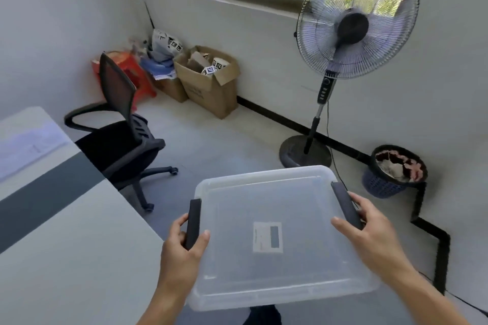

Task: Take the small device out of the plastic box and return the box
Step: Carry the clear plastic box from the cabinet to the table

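Observation:
A clear plastic box (pixel 277 208) with its lid on is held level in the air over the floor, in front of me. It has a dark clip handle on each side and a small white label on the lid. My left hand (pixel 184 248) grips the left handle (pixel 193 221). My right hand (pixel 369 229) grips the right handle (pixel 346 204). The small device is not visible; through the cloudy lid I cannot tell what the box contains.
A grey-white table (pixel 66 245) lies to my left, with a black office chair (pixel 118 134) behind it. A standing fan (pixel 353 29) and a dark waste basket (pixel 396 171) stand at the right wall. Cardboard boxes (pixel 208 82) and a red stool (pixel 132 74) fill the far corner.

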Motion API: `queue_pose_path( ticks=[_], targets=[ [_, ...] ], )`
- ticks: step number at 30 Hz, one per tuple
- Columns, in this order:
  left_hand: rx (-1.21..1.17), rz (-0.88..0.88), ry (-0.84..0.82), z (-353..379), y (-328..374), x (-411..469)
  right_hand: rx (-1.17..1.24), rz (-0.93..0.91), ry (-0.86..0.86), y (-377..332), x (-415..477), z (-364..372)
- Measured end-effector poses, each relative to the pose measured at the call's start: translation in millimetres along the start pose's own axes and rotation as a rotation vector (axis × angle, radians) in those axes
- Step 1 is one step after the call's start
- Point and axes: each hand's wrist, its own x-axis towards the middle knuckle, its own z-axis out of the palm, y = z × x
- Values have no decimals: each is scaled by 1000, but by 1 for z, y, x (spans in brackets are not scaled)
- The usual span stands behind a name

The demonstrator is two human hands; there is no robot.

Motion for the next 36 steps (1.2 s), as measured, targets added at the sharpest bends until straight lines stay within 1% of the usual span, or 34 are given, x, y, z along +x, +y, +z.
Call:
queue_pose_path(
  ticks=[3, 7, 9, 13, 18, 23, 26, 29, 33, 36],
  targets=[
    [-10, -31, 41, 4, 21, 52, -16, -11, -61, -31, 62, 20],
    [-31, -37, 81, 5, 54, 113, -52, -75, -114, -75, 142, 41],
    [-40, -36, 128, 0, 66, 138, -60, -96, -155, -96, 173, 57],
    [-44, -85, 270, -13, 74, 184, -100, -120, -287, -130, 243, 108],
    [-87, -193, 504, -27, 78, 239, -147, -189, -493, -179, 331, 191],
    [-150, -312, 762, -42, 83, 274, -234, -315, -735, -245, 398, 279],
    [-214, -391, 899, -53, 82, 277, -304, -417, -876, -286, 413, 335],
    [-291, -442, 1050, -64, 75, 269, -365, -542, -1014, -317, 405, 390],
    [-355, -523, 1212, -87, 57, 257, -432, -651, -1178, -341, 372, 457],
    [-385, -573, 1305, -109, 39, 245, -443, -722, -1260, -351, 339, 499]
  ],
)
